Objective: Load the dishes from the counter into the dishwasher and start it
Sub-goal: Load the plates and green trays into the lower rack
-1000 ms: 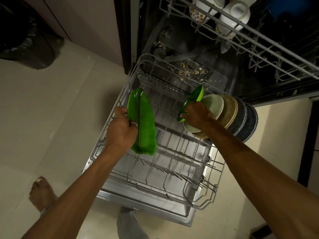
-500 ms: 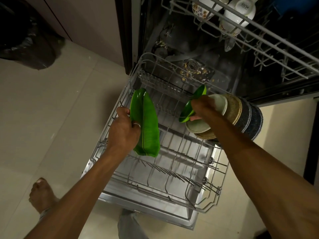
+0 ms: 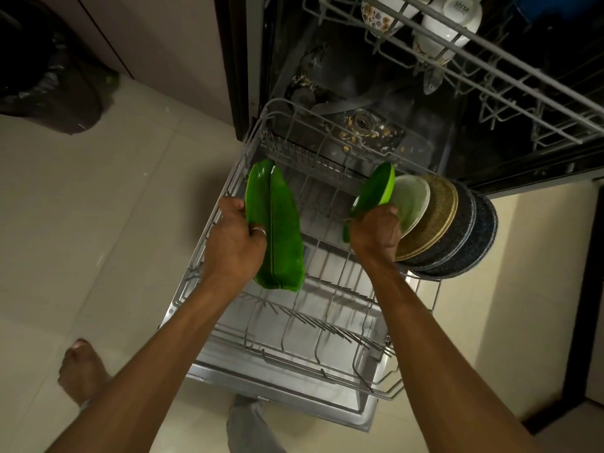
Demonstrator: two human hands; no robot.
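The dishwasher's lower rack (image 3: pixel 228 188) is pulled out in front of me. My left hand (image 3: pixel 233 238) grips a long green leaf-shaped plate (image 3: pixel 277 223), held on edge over the rack's left side. My right hand (image 3: pixel 376 232) holds a smaller green leaf-shaped dish (image 3: pixel 374 188), pressed against a row of plates standing on edge at the rack's right: a pale green plate (image 3: pixel 413 201), a tan woven-pattern plate (image 3: pixel 438 210) and dark speckled plates (image 3: pixel 470 230).
The upper rack (image 3: pixel 510 57) juts out above at top right, holding white cups (image 3: pixel 451 21). Food scraps lie around the tub's filter (image 3: pixel 361 124). A black bag (image 3: pixel 49 67) sits on the tiled floor at left. My bare foot (image 3: pixel 81 367) stands beside the open door.
My right hand slid down the small green dish to grip its lower part, the dish staying against the plate row. The left hand and long plate barely moved.
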